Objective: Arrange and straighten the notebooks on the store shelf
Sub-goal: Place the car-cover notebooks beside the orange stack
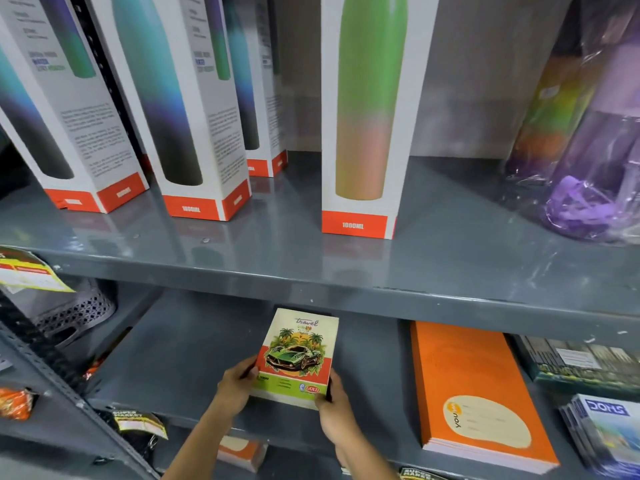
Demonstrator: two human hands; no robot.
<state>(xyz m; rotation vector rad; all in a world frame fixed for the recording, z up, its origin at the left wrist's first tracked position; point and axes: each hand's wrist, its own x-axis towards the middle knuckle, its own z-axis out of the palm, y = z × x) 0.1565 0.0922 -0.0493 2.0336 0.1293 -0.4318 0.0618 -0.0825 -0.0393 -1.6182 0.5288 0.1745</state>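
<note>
A stack of small notebooks with a green car cover [298, 355] rests on the lower grey shelf [180, 358], near its front edge. My left hand [235, 386] grips the stack's lower left side and my right hand [334, 407] grips its lower right corner. To the right lies a stack of long orange notebooks [474, 393], slightly angled. Further right sit a dark-covered notebook stack [581, 365] and a blue-and-white stack [606, 431] at the frame edge.
The upper shelf [450, 258] carries boxed bottles [363, 116] and a purple wrapped bottle [588, 168]. A grey perforated basket [72, 313] sits at the lower shelf's left. Yellow price tags [27, 271] hang left. More orange notebooks [239, 452] lie on the shelf beneath.
</note>
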